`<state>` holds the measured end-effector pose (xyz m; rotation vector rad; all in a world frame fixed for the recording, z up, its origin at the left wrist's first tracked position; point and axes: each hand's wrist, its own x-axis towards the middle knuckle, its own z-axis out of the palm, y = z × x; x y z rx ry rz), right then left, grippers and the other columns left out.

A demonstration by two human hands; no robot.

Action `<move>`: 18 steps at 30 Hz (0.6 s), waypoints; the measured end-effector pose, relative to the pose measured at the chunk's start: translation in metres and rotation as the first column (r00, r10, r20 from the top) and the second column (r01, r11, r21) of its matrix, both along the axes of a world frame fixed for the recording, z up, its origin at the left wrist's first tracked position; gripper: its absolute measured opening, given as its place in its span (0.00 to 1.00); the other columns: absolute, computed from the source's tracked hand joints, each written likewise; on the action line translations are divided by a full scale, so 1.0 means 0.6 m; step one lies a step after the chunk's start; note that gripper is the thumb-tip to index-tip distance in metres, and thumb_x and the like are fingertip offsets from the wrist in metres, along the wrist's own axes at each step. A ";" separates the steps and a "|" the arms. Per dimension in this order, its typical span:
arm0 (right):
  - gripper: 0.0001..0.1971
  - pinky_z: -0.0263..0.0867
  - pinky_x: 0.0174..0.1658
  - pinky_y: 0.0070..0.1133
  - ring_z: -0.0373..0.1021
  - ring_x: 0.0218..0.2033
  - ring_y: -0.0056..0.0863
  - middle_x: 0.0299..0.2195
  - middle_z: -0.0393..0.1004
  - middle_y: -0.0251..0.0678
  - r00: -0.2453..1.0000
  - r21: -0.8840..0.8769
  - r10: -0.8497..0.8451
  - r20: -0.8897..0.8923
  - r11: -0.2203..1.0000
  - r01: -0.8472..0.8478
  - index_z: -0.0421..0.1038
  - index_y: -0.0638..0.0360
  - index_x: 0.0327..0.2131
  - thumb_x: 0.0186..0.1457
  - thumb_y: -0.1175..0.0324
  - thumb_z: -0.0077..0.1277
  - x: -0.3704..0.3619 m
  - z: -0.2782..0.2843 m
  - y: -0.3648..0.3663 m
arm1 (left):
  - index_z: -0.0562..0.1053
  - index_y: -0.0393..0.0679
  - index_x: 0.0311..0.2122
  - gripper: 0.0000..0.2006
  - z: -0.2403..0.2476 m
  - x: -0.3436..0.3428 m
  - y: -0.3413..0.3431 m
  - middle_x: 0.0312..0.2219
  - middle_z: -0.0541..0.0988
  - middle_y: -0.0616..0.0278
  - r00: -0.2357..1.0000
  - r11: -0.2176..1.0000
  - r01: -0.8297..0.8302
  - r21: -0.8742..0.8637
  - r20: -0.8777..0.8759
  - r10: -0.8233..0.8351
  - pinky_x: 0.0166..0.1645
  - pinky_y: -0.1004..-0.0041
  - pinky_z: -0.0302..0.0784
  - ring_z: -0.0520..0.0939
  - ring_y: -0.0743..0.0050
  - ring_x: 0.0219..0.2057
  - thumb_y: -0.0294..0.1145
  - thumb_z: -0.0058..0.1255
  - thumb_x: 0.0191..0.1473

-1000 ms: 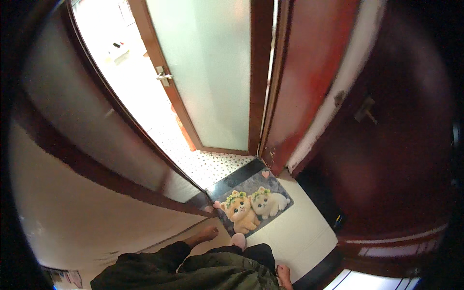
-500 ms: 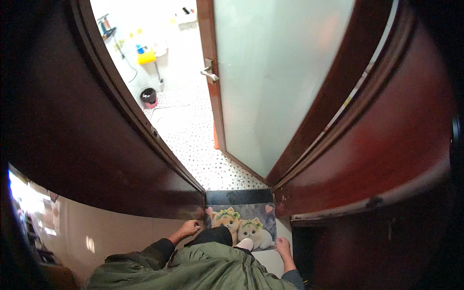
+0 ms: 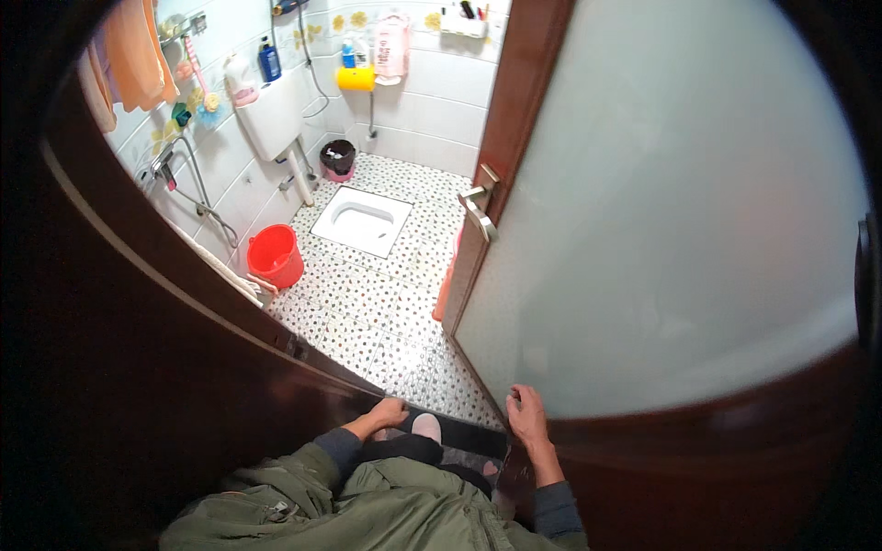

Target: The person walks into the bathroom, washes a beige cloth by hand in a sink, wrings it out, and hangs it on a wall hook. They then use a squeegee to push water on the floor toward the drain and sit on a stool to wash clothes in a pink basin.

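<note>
Low over the dark doorway threshold, my left hand hangs with its fingers curled in and nothing visible in them. It is nearest to the left door frame and my pink slipper. My right hand is raised beside the lower part of the frosted glass door, its fingers loosely bent and apart, holding nothing I can see. Whether it touches the door I cannot tell. The door stands swung inward, with a metal lever handle on its brown edge.
Beyond the doorway lies a speckled tile floor with a white squat toilet set in it. A red bucket and a black-lined bin stand along the left and back walls. Orange towels hang at upper left.
I have moved forward off the patterned mat to the threshold. My right hand has risen toward the glass door. More of the bathroom, including the red bucket and squat toilet, shows now.
</note>
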<state>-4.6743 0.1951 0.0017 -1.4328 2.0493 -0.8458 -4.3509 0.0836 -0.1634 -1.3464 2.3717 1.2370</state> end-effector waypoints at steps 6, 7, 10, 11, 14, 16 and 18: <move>0.17 0.60 0.48 0.38 0.64 0.44 0.50 0.42 0.68 0.52 0.951 0.028 0.234 -0.201 0.972 -0.233 0.67 0.65 0.45 0.52 0.68 0.51 -0.044 -0.046 -0.143 | 0.76 0.38 0.36 0.14 0.058 -0.146 -0.179 0.35 0.79 0.42 0.972 0.971 -0.237 0.014 0.008 0.237 0.45 0.55 0.74 0.79 0.44 0.39 0.35 0.45 0.48; 0.18 0.60 0.49 0.37 0.64 0.44 0.50 0.43 0.68 0.52 0.937 0.038 0.257 -0.235 0.966 -0.256 0.66 0.65 0.47 0.53 0.68 0.51 -0.052 -0.051 -0.158 | 0.76 0.39 0.36 0.13 0.064 -0.164 -0.203 0.36 0.79 0.41 0.967 0.967 -0.256 0.020 0.024 0.255 0.45 0.55 0.74 0.79 0.43 0.40 0.34 0.44 0.48; 0.21 0.62 0.48 0.34 0.67 0.43 0.45 0.40 0.70 0.48 0.965 0.059 0.199 -0.170 0.980 -0.192 0.63 0.64 0.50 0.53 0.69 0.51 -0.080 -0.094 -0.178 | 0.75 0.39 0.38 0.14 0.062 -0.198 -0.287 0.37 0.79 0.42 0.959 0.962 -0.274 0.008 0.079 0.273 0.45 0.55 0.75 0.79 0.43 0.41 0.32 0.44 0.48; 0.22 0.63 0.47 0.33 0.68 0.42 0.43 0.38 0.71 0.46 0.979 0.083 0.148 -0.138 0.987 -0.137 0.62 0.64 0.51 0.53 0.69 0.51 -0.096 -0.100 -0.187 | 0.75 0.39 0.38 0.14 0.065 -0.218 -0.320 0.37 0.79 0.42 0.959 0.962 -0.273 0.011 0.085 0.272 0.45 0.55 0.75 0.79 0.43 0.41 0.33 0.44 0.48; 0.28 0.67 0.43 0.29 0.70 0.41 0.34 0.40 0.73 0.42 0.987 0.306 0.064 0.145 0.946 -0.106 0.56 0.62 0.58 0.55 0.67 0.51 -0.093 -0.095 -0.201 | 0.75 0.39 0.37 0.13 0.036 -0.204 -0.404 0.37 0.79 0.45 0.943 0.951 -0.307 0.013 0.140 0.303 0.43 0.54 0.76 0.80 0.45 0.40 0.33 0.45 0.48; 0.32 0.65 0.48 0.29 0.68 0.45 0.34 0.43 0.70 0.44 0.918 0.285 0.046 0.395 0.943 -0.170 0.51 0.64 0.60 0.57 0.65 0.51 -0.118 -0.113 -0.190 | 0.75 0.39 0.37 0.13 0.020 -0.214 -0.474 0.36 0.79 0.44 0.957 0.960 -0.278 0.019 0.093 0.275 0.42 0.53 0.75 0.79 0.43 0.40 0.34 0.45 0.48; 0.31 0.66 0.46 0.29 0.69 0.43 0.33 0.42 0.72 0.43 0.941 0.375 0.141 0.307 0.891 -0.256 0.54 0.64 0.59 0.56 0.61 0.51 -0.181 -0.220 -0.163 | 0.76 0.36 0.34 0.13 0.019 -0.235 -0.536 0.34 0.79 0.43 0.928 0.934 -0.356 0.030 0.124 0.350 0.40 0.53 0.75 0.80 0.43 0.38 0.33 0.46 0.46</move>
